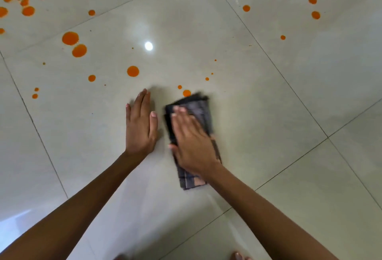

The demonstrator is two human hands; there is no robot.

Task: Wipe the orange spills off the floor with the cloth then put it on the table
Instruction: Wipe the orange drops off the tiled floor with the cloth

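A folded grey checked cloth [201,113] lies flat on the pale tiled floor [268,135]. My right hand [191,142] presses down on it, palm flat, fingers together. The cloth's far edge touches a small orange spot [186,92]. My left hand [141,123] rests flat on the bare tile just left of the cloth, fingers extended, holding nothing. Several orange drops dot the floor beyond: a round one [133,71], two large ones [70,38] [79,50] at the left, and more at the far right [315,15].
Dark grout lines cross the glossy tiles. A ceiling light reflects as a bright spot [148,46]. More orange splashes [28,10] cluster at the far left edge. Toes [237,256] show at the bottom edge. No table is in view.
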